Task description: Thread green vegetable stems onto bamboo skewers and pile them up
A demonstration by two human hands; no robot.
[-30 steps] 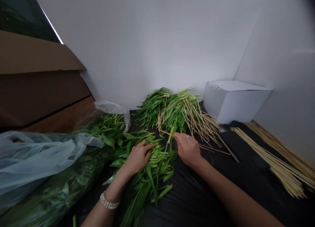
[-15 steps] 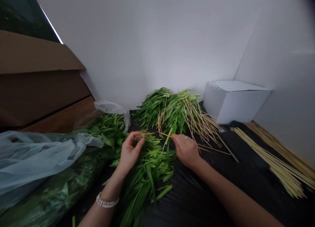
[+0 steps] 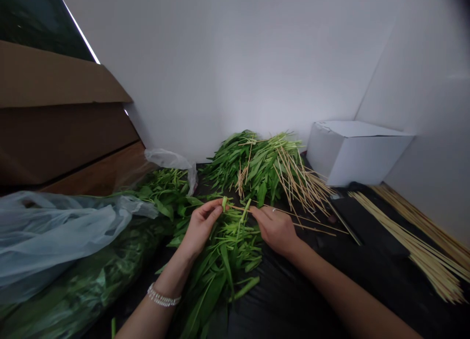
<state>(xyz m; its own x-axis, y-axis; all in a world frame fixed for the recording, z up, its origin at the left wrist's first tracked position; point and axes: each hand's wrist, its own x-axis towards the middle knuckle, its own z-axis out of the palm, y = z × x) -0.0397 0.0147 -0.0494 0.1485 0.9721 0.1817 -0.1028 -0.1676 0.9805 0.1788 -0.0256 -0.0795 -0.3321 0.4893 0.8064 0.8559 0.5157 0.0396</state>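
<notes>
My left hand pinches a short pale-green stem between thumb and fingertips. Facing it, my right hand is closed on a thin wooden skewer that points left and meets or nearly meets that stem. A second green stem sits across the skewer, close to my right fingertips; its leafy lower part is lost among the greens. Directly beneath both hands lies a heap of cut leafy greens, their pale stem ends toward the middle.
Skewered greens are piled against the white wall, their skewers fanning right. A white box stands behind bundles of loose sticks. At left are a plastic bag of greens and a cardboard box. Black sheeting covers the surface.
My hands have drawn closer together. The skewer's tip has moved left to the stem in my left hand, which now stands more upright. The view has shifted slightly.
</notes>
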